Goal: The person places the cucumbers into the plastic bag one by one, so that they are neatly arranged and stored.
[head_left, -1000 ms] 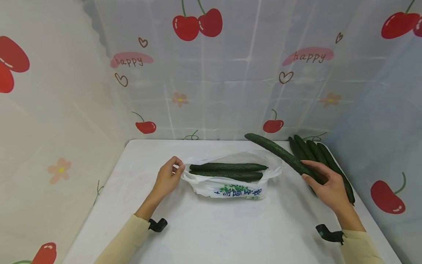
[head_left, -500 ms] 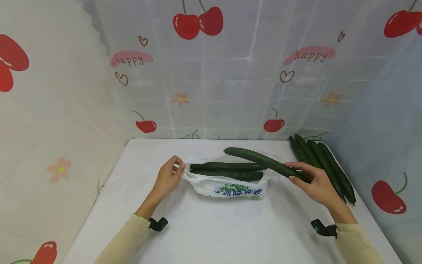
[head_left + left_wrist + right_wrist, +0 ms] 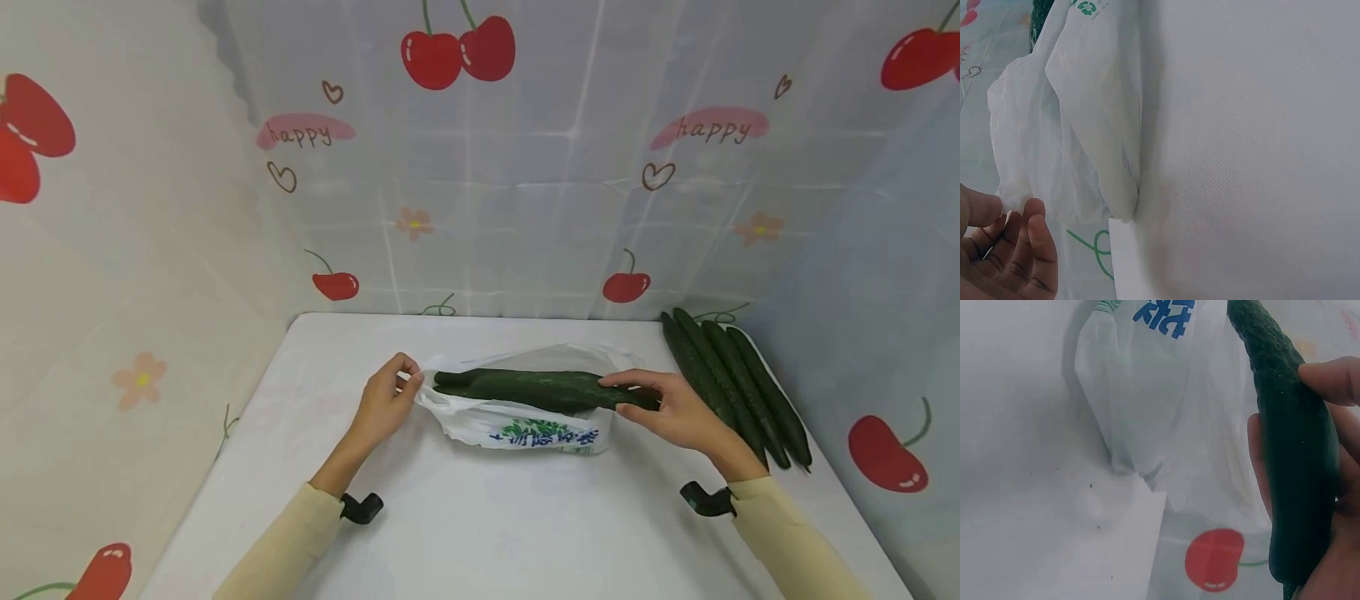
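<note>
My right hand [image 3: 671, 410] holds a long dark green cucumber [image 3: 1297, 456] by its right end, thumb on one side and fingers on the other. The cucumber lies across the mouth of a white plastic bag [image 3: 480, 422] with green and blue print. Beneath it are the cucumbers inside the bag, mostly covered from above. With thumb and fingertips, my left hand [image 3: 388, 398] pinches the bag's left edge, and the left wrist view shows the thin plastic [image 3: 1022, 144] between them.
Several more cucumbers [image 3: 738, 387] lie side by side at the right edge of the white table [image 3: 480, 525]. Behind and to both sides hangs a cherry-patterned curtain [image 3: 525, 192].
My right hand has carried the cucumber left and down from beside the pile to over the bag, turning it level. The left hand keeps its pinch on the bag.
</note>
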Motion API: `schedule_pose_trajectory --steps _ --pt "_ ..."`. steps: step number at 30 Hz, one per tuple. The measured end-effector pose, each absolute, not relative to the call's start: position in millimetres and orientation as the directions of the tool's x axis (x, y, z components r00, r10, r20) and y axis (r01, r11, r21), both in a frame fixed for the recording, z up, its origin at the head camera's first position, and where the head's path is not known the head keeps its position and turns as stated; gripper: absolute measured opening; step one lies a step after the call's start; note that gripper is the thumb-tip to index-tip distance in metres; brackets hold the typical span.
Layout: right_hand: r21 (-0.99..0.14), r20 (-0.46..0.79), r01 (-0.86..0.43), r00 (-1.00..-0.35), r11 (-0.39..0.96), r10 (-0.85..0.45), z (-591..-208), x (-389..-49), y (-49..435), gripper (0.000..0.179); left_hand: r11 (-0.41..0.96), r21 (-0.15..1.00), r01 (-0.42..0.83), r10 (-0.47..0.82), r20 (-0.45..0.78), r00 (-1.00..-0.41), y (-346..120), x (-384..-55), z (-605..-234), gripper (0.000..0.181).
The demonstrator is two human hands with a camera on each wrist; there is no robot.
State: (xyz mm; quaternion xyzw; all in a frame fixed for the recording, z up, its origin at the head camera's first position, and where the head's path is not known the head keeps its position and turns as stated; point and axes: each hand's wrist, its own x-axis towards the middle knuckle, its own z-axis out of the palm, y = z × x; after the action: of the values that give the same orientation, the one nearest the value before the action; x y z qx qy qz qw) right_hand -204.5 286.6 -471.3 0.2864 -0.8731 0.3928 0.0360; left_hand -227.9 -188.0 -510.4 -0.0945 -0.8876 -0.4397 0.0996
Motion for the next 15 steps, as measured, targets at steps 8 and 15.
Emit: schedule_pose_trajectory --steps 8,15 --pt "-0.668 0.192 -0.537 -0.793 0.515 -0.578 -470 -224 260 0.034 0.594 0.762 0.258 0.086 0.258 -0.962 -188 -228 -508 0.006" --pt "-0.68 0.132 -0.535 -0.763 0.502 -0.633 -474 -241 243 0.032 0.602 0.758 0.252 0.084 0.253 -0.964 -190 -228 -508 0.006"
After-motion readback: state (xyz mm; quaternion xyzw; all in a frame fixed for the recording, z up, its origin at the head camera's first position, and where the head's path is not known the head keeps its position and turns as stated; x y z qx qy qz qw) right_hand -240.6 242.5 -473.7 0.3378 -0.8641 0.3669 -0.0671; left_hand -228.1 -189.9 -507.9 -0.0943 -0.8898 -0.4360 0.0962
